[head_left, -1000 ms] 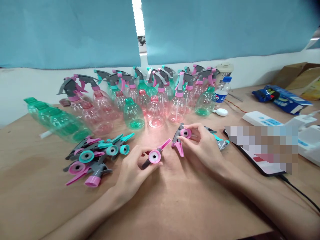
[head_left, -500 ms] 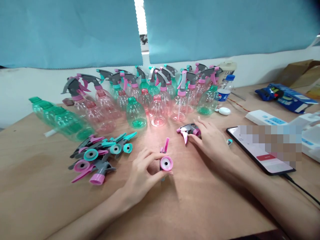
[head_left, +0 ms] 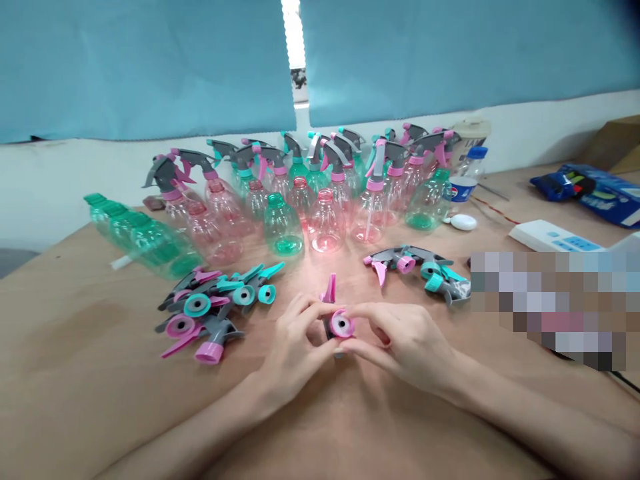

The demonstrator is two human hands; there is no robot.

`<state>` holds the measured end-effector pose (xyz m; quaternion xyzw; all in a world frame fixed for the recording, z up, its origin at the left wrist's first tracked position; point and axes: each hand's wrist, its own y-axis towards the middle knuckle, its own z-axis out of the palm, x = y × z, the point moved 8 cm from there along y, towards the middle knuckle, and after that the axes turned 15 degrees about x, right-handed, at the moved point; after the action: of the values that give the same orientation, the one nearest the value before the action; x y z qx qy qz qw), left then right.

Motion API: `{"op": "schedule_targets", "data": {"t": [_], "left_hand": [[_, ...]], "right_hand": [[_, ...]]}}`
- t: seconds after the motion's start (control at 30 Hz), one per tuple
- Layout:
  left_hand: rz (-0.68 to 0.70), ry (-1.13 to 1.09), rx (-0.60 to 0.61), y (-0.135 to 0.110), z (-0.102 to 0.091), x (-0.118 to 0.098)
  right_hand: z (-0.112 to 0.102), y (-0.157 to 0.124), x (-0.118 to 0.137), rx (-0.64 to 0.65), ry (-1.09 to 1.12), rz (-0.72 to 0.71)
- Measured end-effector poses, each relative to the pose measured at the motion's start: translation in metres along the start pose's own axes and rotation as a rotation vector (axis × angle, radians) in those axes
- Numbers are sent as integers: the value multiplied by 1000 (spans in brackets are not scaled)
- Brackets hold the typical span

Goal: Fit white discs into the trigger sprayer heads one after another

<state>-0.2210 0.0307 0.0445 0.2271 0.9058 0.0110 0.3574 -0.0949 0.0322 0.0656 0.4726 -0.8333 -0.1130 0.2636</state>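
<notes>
A grey and pink trigger spray head (head_left: 342,325) is between my hands above the table, its round pink collar facing me and its pink trigger pointing away. My left hand (head_left: 297,343) grips it from the left with thumb and fingers. From the right, my right hand (head_left: 413,343) pinches the pink collar between thumb and fingertips. To the left lies a pile of pink and turquoise spray heads (head_left: 215,323). Beyond my right hand is a smaller group of spray heads (head_left: 403,260) on the table.
Green and pink bottles stand in rows at the back, some capless like the green bottle (head_left: 283,230), others with spray heads. Several green bottles (head_left: 143,233) lean or lie at left. A white power strip (head_left: 553,239), blue packet (head_left: 600,193) and pixelated area are at right.
My right hand has left the spray heads on the right and come to the collar of the one in my left hand. The view has shifted slightly.
</notes>
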Motion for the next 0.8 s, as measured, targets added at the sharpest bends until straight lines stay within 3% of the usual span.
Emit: {"op": "schedule_targets", "data": {"t": [0.27,0.47,0.8], "left_hand": [[-22,55,-48,-2,-3,0],[67,73,-27,-1,0,-7],[15,17,25,1,2,0]], "right_hand": [[10,-2,-3,33,0,-19],[13,-2,-3,37,58,-21],[32,-1,-14,136,329,-9]]}}
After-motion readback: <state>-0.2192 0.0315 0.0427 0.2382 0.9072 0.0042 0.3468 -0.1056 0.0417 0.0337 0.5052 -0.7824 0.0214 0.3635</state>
